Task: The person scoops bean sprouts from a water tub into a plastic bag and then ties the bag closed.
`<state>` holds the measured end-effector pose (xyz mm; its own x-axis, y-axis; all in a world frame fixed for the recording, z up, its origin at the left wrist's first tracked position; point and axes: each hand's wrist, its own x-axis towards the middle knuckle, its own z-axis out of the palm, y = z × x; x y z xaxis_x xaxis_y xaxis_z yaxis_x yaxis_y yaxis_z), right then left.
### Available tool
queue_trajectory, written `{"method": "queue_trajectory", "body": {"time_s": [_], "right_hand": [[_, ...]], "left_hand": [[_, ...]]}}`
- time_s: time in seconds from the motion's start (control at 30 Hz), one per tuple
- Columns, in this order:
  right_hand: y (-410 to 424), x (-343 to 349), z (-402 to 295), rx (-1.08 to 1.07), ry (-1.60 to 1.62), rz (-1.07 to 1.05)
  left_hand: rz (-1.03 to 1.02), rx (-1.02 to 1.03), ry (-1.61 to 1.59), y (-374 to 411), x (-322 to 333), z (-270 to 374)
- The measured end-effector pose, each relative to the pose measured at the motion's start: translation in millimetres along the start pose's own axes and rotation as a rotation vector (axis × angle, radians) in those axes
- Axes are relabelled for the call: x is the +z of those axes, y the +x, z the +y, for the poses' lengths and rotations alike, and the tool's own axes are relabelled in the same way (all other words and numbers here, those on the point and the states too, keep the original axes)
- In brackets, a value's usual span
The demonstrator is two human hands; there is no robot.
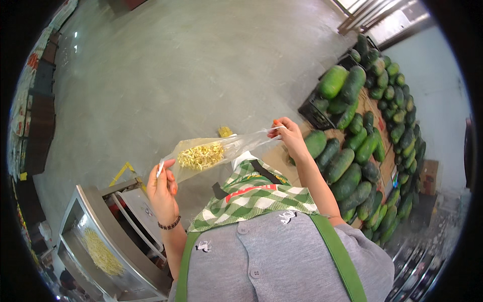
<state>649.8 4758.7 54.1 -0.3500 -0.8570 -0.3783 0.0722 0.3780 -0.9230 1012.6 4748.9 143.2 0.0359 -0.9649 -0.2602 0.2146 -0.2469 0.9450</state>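
Note:
A clear plastic bag (pixel 241 145) is stretched sideways in front of my green checked apron (pixel 260 200). Yellow bean sprouts (pixel 200 156) lie bunched inside it, nearer its left end. My left hand (pixel 163 185) pinches the bag's left corner between thumb and fingers. At the other end, my right hand (pixel 287 136) grips the gathered, twisted plastic. The bag hangs in the air between both hands, above the floor.
At lower left stands a metal-framed bin (pixel 69 230) with a heap of sprouts (pixel 102 252). Large green winter melons (pixel 347 181) cover the right side, with some in a black crate (pixel 317 111). A small yellow object (pixel 225 131) sits on the concrete floor (pixel 181 68). Stacked goods line the far left.

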Motion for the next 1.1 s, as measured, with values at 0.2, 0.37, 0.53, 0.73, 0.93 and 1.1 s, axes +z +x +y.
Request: {"method": "queue_trajectory", "body": {"time_s": [0.2,0.37,0.53,0.73,0.93,1.1], "right_hand": [[154.1,86.8,-130.5,0.101,0.319,-0.579],[241.0,181.0,-271.9,-0.17,0.232,-0.868],[371.5,248.8,-323.9,-0.165,0.034,-0.89],[507.7,290.2,-384.9,-0.062,-0.038,-0.605],[635.6,306.7,-438.5,-0.016,0.076,-0.398],[785.9,342.2,-477.8,0.026,0.197,-0.218]], "left_hand": [[0.148,0.101,-0.003,160.0,33.4,39.7],[0.265,0.213,0.113,261.8,37.2,95.6],[0.249,0.078,0.191,384.4,21.4,88.4],[0.071,0.051,-0.092,576.8,66.9,130.2],[-0.23,-0.004,0.096,774.3,147.5,190.9],[-0.307,-0.121,0.109,946.8,154.8,210.9]]}}
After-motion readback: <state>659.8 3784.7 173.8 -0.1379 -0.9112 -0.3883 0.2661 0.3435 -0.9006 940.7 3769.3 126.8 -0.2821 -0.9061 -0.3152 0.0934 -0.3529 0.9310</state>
